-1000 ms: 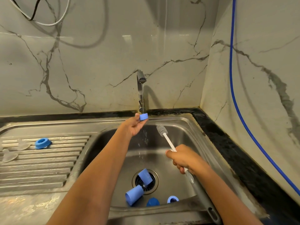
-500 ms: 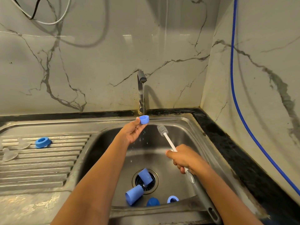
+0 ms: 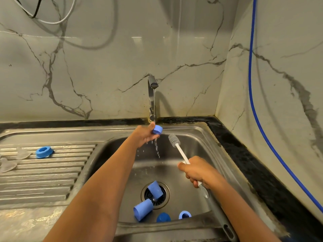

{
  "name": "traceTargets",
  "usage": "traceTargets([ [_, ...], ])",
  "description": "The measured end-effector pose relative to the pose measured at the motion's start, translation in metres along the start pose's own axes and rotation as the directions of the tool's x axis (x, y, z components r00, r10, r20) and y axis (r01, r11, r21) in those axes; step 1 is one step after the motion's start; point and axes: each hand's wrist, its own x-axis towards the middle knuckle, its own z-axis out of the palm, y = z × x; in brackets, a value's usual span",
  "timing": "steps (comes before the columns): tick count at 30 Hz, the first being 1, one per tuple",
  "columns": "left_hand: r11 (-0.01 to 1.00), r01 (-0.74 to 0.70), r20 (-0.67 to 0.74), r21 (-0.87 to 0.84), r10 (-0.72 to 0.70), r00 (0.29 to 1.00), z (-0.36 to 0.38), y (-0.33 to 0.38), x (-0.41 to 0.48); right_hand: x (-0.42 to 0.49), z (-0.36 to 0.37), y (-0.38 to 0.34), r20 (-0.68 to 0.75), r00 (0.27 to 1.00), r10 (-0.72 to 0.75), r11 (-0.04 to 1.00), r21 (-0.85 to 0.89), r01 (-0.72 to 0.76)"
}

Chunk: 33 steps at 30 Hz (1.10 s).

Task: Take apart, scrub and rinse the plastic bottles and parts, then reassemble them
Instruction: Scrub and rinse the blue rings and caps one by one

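My left hand [image 3: 145, 135] pinches a small blue cap [image 3: 157, 129] under the running tap [image 3: 152, 95]; water streams off it into the sink [image 3: 197, 135]. My right hand [image 3: 196, 170] grips the white handle of a bottle brush [image 3: 176, 144], its grey bristle head up and to the right of the cap. Two blue bottle bodies [image 3: 155, 188] [image 3: 143, 209] lie at the drain. A blue dome cap [image 3: 163, 217] and a blue ring [image 3: 185, 215] lie at the sink's front wall.
On the ribbed drainboard [image 3: 43, 177] at the left sit a blue ring [image 3: 44, 151] and two clear silicone parts [image 3: 21, 153] [image 3: 7, 165]. A blue hose [image 3: 253, 109] runs down the right wall. Dark counter edging [image 3: 248, 154] borders the sink.
My left hand has turned the blue cap on its side and brought it under the tap stream, so water now pours off it. The right hand and brush stay put.
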Motion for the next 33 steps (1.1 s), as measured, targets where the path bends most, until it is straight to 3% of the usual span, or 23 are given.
traceTargets([
  [4, 0.970, -0.075, -0.176, 0.232, 0.118, 0.977, 0.002, 0.007, 0.003, -0.001, 0.000, 0.000, 0.001, 1.000, -0.006, 1.000, -0.012, 0.006],
  [8, 0.906, -0.218, -0.243, 0.362, 0.318, 0.916, 0.007, 0.005, 0.000, -0.003, -0.001, -0.001, 0.005, 1.000, -0.008, 1.000, -0.022, 0.008],
  [11, 0.847, -0.327, -0.199, 0.418, 0.437, 0.877, 0.006, -0.001, -0.004, -0.003, -0.001, -0.001, 0.009, 1.000, -0.004, 1.000, -0.029, 0.005],
  [18, 0.828, -0.395, -0.110, 0.397, 0.470, 0.876, -0.009, -0.013, -0.010, -0.005, -0.002, -0.004, 0.022, 1.000, 0.009, 1.000, -0.020, -0.008],
  [23, 0.683, -0.493, -0.010, 0.539, 0.590, 0.807, -0.024, -0.008, -0.021, -0.007, 0.001, -0.006, 0.069, 0.997, 0.031, 0.998, 0.053, -0.034],
  [25, 0.618, -0.470, 0.038, 0.630, 0.579, 0.814, -0.032, -0.008, -0.024, -0.008, 0.003, -0.007, 0.116, 0.992, 0.040, 0.991, 0.126, -0.055],
  [29, 0.481, -0.249, 0.117, 0.841, 0.287, 0.951, -0.052, -0.019, -0.032, -0.009, 0.012, -0.008, 0.231, 0.971, 0.065, 0.964, 0.236, -0.121],
  [33, 0.633, -0.215, -0.077, 0.744, 0.400, 0.913, -0.065, -0.027, -0.038, -0.007, 0.025, -0.007, 0.264, 0.960, 0.096, 0.952, 0.257, -0.166],
])
